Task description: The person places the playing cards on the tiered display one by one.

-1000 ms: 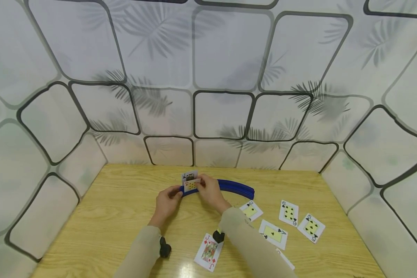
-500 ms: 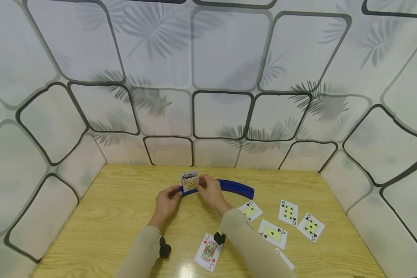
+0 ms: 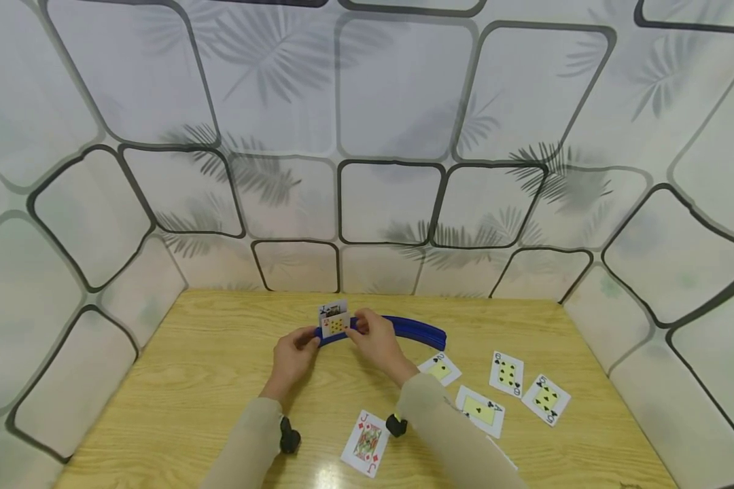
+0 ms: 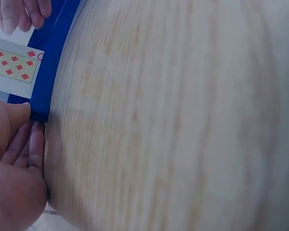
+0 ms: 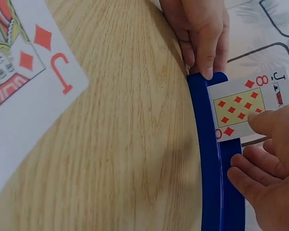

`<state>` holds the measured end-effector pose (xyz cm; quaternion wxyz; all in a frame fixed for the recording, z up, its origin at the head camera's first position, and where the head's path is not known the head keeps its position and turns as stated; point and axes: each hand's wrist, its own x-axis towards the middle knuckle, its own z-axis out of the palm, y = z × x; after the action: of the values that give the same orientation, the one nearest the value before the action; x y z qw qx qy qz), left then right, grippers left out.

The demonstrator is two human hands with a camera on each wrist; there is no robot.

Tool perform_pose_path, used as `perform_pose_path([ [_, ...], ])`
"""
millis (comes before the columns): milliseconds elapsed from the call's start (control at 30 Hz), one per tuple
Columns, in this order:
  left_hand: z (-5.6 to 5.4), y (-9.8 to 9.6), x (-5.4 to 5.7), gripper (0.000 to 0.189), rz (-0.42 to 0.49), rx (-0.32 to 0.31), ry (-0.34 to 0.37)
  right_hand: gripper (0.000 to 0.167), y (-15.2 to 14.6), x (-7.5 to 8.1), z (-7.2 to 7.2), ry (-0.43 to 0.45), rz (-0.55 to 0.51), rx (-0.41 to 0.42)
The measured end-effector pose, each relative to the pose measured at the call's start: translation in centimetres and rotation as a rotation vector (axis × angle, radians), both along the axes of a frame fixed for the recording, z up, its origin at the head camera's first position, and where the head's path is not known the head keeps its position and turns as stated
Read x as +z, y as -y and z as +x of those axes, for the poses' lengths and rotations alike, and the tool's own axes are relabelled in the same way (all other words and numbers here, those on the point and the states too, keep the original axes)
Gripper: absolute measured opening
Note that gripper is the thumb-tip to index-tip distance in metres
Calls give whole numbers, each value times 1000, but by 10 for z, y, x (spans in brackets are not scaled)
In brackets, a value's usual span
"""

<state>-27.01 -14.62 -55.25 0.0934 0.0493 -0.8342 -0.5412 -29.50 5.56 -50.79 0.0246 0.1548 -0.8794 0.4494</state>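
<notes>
My left hand grips the left end of a curved blue card holder, thumb on top in the right wrist view. The eight of diamonds stands in the holder's front slot. Behind it rises a jack with a black suit mark, its lower part hidden. My right hand is at the right edge of the eight, its thumb over the card's face and its other fingers apart from the card. Near my right wrist the jack of diamonds lies face up.
On the wooden table, to the right, lie a two, an ace, a six and a five. My right sleeve partly covers another card. A patterned wall encloses the back and sides.
The eight of diamonds has straightened and settled in the slot in front of the black jack. My right hand has loosened from it and shifted slightly right. My left hand stays put.
</notes>
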Motion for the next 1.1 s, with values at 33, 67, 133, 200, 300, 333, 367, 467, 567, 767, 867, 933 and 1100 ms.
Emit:
perform_pose_path([
  [33, 0, 0, 0, 28, -3, 0, -1, 41, -2, 0, 1, 1, 0, 2],
  [67, 0, 0, 0, 28, 0, 0, 3, 42, -4, 1, 2, -3, 5, 3],
  [133, 0, 0, 1, 29, 4, 0, 8, 43, -7, 2, 5, -9, 9, 10],
  [200, -1, 0, 1, 29, 11, 0, 15, 44, -11, 3, 8, -4, 17, 7],
  [300, -1, 1, 1, 28, 10, 0, 14, 45, -15, 6, 15, 20, 37, 4],
  [333, -1, 1, 1, 28, 6, -2, 12, 46, -16, 7, 17, 32, 45, 0],
  [367, -1, 1, 1, 28, 7, -2, 13, 48, -18, 7, 20, 39, 51, 1],
  [467, 0, 0, 2, 28, 7, -6, 16, 51, -22, 10, 29, 47, 75, 10],
  [567, 1, -1, 3, 30, 19, -5, 31, 55, -27, 11, 38, 37, 103, 24],
  [767, 0, 0, 3, 30, 15, -3, 27, 58, -34, 10, 55, 45, 116, 34],
  [867, 0, 0, 2, 30, 13, -4, 27, 60, -38, 9, 62, 32, 145, 43],
  [933, 0, 0, 2, 31, 16, -6, 34, 61, -41, 9, 67, 20, 160, 48],
  [1100, 1, -1, 1, 32, 10, -14, 40, 61, -49, 8, 80, 19, 163, 46],
])
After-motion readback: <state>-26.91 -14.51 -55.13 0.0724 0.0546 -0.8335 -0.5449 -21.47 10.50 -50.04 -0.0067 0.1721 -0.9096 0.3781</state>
